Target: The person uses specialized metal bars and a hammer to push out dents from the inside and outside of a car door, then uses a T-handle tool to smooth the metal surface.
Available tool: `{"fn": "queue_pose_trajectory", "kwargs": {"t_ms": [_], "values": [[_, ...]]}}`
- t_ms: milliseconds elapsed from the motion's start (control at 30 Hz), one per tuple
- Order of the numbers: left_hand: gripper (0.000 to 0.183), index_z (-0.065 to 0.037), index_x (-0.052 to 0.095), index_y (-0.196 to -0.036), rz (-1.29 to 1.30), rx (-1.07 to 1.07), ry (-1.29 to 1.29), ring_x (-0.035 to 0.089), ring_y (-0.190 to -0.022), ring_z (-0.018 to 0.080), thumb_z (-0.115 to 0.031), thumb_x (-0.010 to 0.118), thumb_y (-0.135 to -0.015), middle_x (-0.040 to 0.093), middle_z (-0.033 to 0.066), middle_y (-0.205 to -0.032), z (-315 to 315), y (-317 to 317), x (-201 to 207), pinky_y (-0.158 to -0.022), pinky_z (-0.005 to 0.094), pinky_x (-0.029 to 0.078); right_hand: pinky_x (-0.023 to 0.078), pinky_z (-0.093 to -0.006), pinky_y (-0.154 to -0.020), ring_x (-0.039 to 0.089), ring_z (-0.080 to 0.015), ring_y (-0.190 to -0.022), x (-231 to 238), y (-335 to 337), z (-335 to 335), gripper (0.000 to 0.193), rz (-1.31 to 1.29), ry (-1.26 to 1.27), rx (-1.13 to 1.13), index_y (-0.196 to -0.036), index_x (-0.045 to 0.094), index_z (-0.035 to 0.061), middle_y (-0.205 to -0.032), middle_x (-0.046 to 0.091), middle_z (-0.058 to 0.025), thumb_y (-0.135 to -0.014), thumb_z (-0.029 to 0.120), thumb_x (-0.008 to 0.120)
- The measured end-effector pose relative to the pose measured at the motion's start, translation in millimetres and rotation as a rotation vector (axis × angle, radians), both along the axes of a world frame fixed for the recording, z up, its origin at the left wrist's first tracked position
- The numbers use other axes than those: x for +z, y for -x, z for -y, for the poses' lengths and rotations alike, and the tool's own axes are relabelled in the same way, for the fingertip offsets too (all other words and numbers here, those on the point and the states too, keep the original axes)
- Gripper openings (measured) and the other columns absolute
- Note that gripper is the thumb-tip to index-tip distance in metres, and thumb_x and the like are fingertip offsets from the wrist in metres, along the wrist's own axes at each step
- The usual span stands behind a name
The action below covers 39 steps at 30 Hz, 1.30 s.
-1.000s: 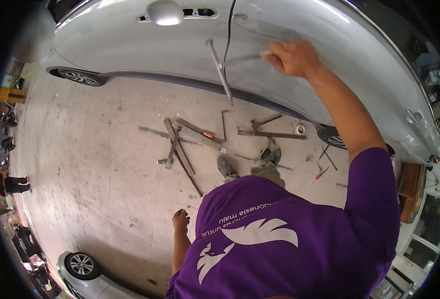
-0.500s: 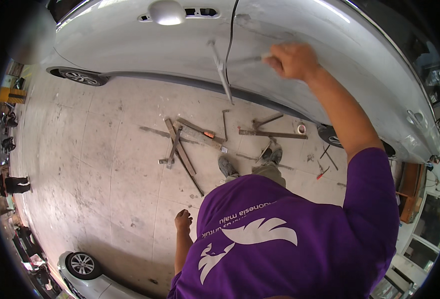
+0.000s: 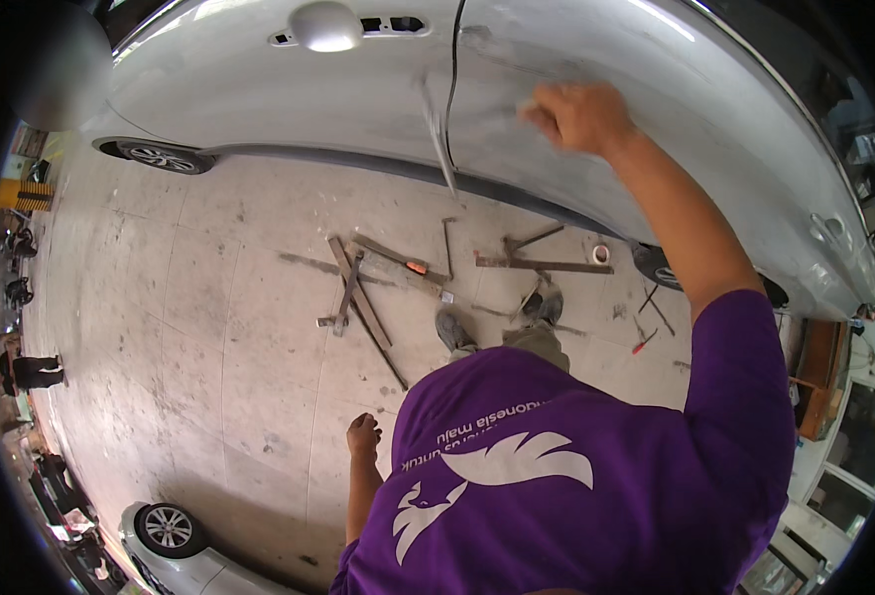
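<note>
My right hand [image 3: 584, 117], raised at the end of my outstretched arm, is closed around the handle of a hammer. The long, slim metal head of the hammer [image 3: 436, 124] is smeared by motion in front of the seam between two panels of a silver-grey car [image 3: 289, 104]. Its handle is almost lost in the blur. Whether the head touches the panel, I cannot tell. My left hand [image 3: 363, 436] hangs low at my left side, away from the car, its fingers loosely bent and nothing visible in it.
Around my shoes [image 3: 452, 330] lie a hammer [image 3: 343, 297], several metal bars [image 3: 547, 265], a bent rod [image 3: 447, 248], a tape roll [image 3: 600, 255] and a red-handled tool [image 3: 643, 344]. Behind me at left stands another car [image 3: 189, 570]. A person [image 3: 36, 372] is at the far left.
The hammer in my right hand has shifted slightly left and up and is more blurred. My right hand has moved a little left. My left hand is almost unchanged.
</note>
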<state>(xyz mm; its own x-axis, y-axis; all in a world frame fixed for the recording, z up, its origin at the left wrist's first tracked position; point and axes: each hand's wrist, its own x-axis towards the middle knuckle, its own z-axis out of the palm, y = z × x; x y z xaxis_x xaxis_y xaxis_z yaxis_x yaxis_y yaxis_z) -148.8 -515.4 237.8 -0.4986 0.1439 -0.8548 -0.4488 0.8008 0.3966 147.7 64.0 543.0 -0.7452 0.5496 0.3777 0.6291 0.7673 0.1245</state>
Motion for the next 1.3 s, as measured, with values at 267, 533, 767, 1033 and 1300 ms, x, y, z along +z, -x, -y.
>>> {"fn": "queue_pose_trajectory", "kwargs": {"t_ms": [267,533,767,1033,1300], "values": [[0.03,0.0,0.059,-0.115,0.006,-0.016,-0.014,0.059,-0.06,0.0157,-0.019,0.059,-0.091,0.062,0.0074,-0.086,-10.2,0.2,10.3,-0.047,0.0253,0.043,0.046,-0.0464,-0.049,0.06,-0.0335,-0.055,6.6,7.0,-7.7,0.043,-0.034,0.061,-0.189,-0.072,0.056,0.0102,-0.059,0.06,-0.011,-0.094,0.046,0.049],[0.031,0.0,0.06,-0.115,0.009,0.008,0.005,0.058,-0.06,0.0156,-0.02,0.058,-0.091,0.062,0.0075,-0.086,-3.8,-8.4,10.9,-0.048,0.0259,0.044,0.046,-0.0455,-0.049,0.06,-0.0333,-0.055,2.7,3.8,-5.0,0.042,0.019,0.038,-0.12,-0.072,0.056,0.0107,-0.059,0.061,-0.0103,-0.094,0.046,0.05],[0.031,0.0,0.059,-0.116,0.03,-0.032,0.022,0.058,-0.06,0.0159,-0.019,0.057,-0.091,0.061,0.0074,-0.085,2.5,-12.3,13.1,-0.048,0.0264,0.044,0.047,-0.044,-0.05,0.061,-0.032,-0.056,3.1,-7.0,-16.6,0.042,0.028,0.019,-0.187,-0.071,0.054,0.0109,-0.06,0.062,-0.0085,-0.093,0.046,0.051],[0.031,0.0,0.06,-0.114,0.03,0.008,-0.003,0.058,-0.06,0.0162,-0.02,0.058,-0.091,0.062,0.008,-0.085,0.7,-6.9,-5.3,-0.047,0.0264,0.043,0.047,-0.0455,-0.051,0.06,-0.0324,-0.056,11.5,-2.8,-10.6,0.043,-0.012,-0.047,-0.109,-0.071,0.054,0.0103,-0.059,0.06,-0.0083,-0.093,0.047,0.05],[0.031,0.001,0.059,-0.115,0.038,-0.03,-0.021,0.058,-0.059,0.0157,-0.019,0.058,-0.091,0.062,0.0084,-0.086,-13.8,-5.8,-0.4,-0.047,0.0257,0.043,0.047,-0.0456,-0.052,0.06,-0.0329,-0.058,11.8,1.9,-13.3,0.04,0.053,0.051,-0.153,-0.072,0.056,0.0105,-0.06,0.061,-0.0098,-0.092,0.045,0.053]]}}
